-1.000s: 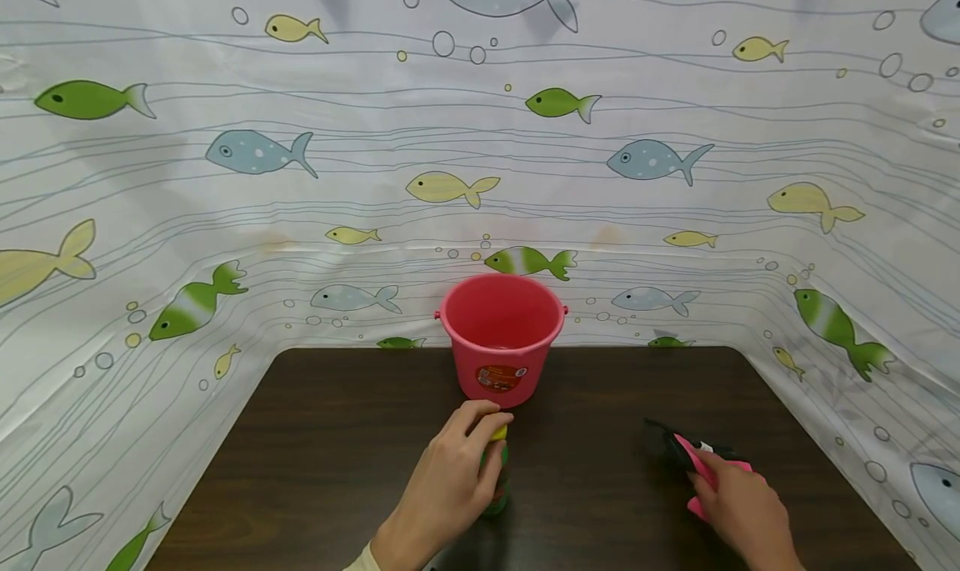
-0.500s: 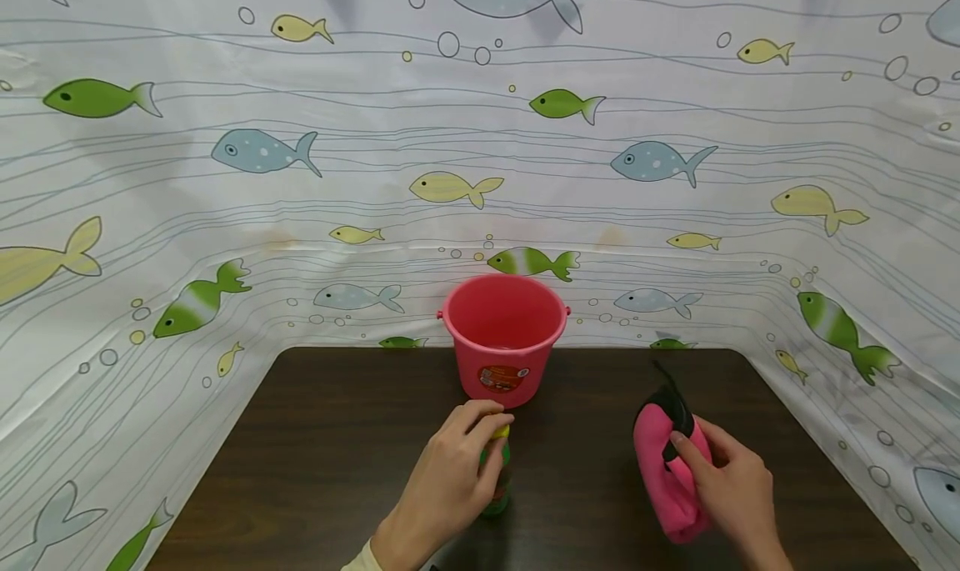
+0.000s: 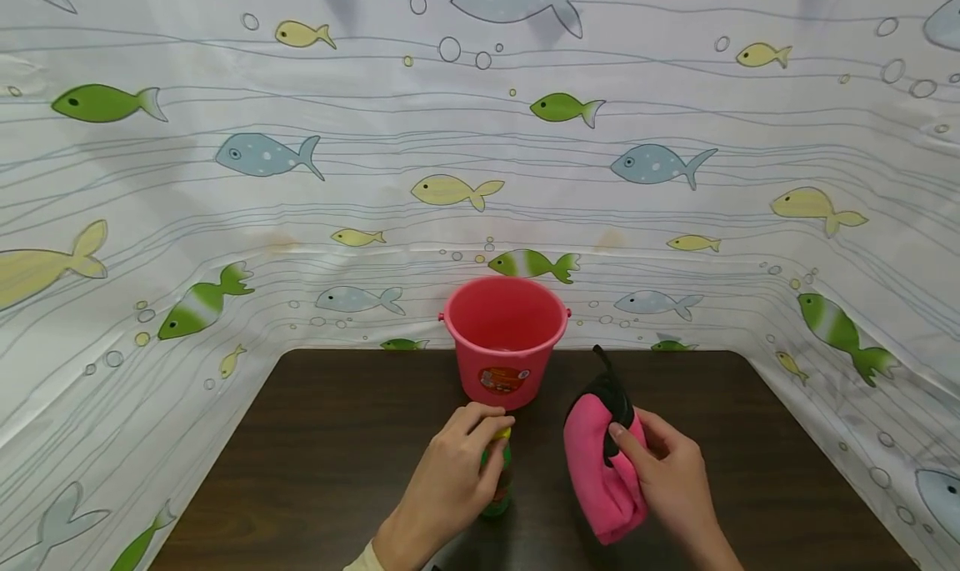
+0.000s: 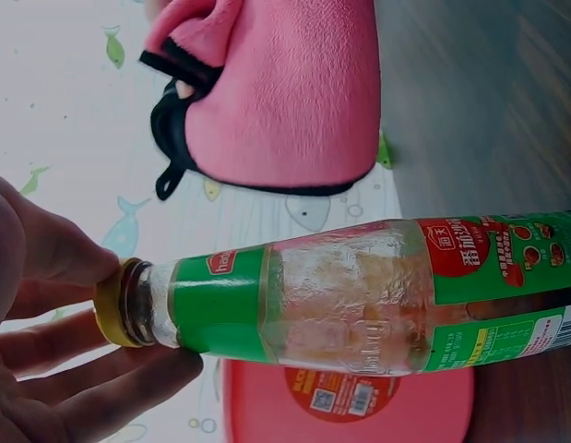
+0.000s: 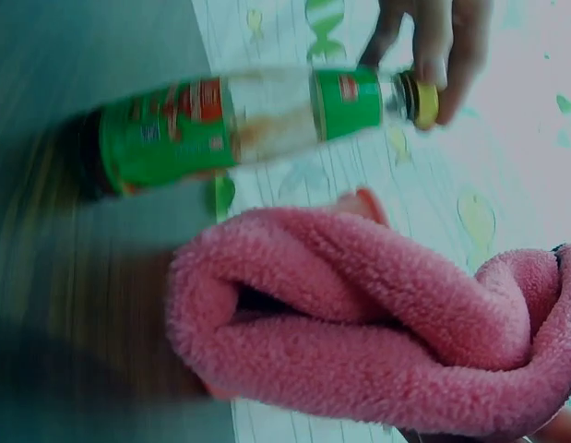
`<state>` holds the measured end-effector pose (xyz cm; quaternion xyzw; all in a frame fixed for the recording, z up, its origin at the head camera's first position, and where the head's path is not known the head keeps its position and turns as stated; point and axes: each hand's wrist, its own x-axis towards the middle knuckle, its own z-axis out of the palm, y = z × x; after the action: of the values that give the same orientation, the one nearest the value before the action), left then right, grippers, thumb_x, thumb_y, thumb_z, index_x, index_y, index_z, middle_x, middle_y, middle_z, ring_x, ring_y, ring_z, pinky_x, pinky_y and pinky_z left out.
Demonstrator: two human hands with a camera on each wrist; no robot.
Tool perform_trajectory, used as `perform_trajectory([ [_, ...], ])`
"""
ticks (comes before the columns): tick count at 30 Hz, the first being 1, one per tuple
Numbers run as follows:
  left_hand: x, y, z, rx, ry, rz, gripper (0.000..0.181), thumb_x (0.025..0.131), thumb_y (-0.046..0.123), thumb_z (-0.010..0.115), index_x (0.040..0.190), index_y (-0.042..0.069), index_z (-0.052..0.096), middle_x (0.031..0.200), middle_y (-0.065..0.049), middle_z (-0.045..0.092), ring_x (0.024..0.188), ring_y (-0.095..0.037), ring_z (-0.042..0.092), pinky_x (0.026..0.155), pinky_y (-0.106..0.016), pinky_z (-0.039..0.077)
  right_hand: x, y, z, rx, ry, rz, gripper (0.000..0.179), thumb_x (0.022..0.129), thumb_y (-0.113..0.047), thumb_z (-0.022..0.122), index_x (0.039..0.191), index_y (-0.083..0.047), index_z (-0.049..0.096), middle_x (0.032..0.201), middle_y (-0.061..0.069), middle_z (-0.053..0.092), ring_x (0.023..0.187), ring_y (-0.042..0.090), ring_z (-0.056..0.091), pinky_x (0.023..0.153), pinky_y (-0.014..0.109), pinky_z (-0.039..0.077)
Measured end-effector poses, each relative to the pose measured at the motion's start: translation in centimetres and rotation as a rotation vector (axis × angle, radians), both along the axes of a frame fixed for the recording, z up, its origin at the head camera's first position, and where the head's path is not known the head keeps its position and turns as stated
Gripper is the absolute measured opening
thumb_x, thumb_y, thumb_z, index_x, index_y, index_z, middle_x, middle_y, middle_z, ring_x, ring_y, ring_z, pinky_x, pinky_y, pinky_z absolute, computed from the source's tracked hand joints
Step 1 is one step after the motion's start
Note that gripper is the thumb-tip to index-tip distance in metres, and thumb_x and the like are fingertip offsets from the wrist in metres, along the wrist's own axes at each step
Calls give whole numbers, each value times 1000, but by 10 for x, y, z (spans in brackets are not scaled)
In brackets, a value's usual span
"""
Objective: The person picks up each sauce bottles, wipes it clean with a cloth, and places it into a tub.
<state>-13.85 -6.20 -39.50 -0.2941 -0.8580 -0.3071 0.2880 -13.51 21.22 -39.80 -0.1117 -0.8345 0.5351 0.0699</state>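
Observation:
My left hand (image 3: 442,479) pinches the yellow cap (image 4: 110,305) of a glass sauce bottle (image 4: 350,295) standing upright on the table. Green and red labels wrap the bottle, and reddish residue clings to its clear glass. Off to its right, my right hand (image 3: 671,471) grips a folded pink cloth (image 3: 603,479) with black edging and a small black loop, thumb over the edge. The cloth hangs above the table, apart from the bottle. From the right wrist view, fluffy folds of the cloth (image 5: 359,369) fill the foreground, with the bottle (image 5: 276,125) beyond.
A pink bucket (image 3: 498,363) with a red sticker stands just behind the bottle, near the back of the dark wooden table (image 3: 337,438). A white fish-patterned curtain (image 3: 360,212) surrounds the table at the back and both sides.
My right hand has lifted the pink cloth from the table's right side and carried it left toward the bottle. My left hand has stayed on the cap.

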Motion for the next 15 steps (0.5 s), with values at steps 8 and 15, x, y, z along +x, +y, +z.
perform_trajectory([
  [8, 0, 1, 1, -7, -19, 18, 26, 88, 7, 84, 112, 13, 77, 109, 1, 71, 102, -12, 66, 85, -28, 63, 1, -41, 0, -111, 74, 95, 44, 97, -37, 78, 134, -15, 73, 124, 9, 78, 98, 9, 75, 79, 18, 59],
  [15, 2, 1, 0, 3, -28, 24, 23, 89, 7, 82, 111, 8, 76, 105, 0, 71, 100, -12, 67, 82, -27, 63, 2, -71, 0, -192, 136, 202, 32, 97, -27, 78, 127, -15, 76, 117, 8, 80, 93, 11, 77, 76, 21, 61],
])
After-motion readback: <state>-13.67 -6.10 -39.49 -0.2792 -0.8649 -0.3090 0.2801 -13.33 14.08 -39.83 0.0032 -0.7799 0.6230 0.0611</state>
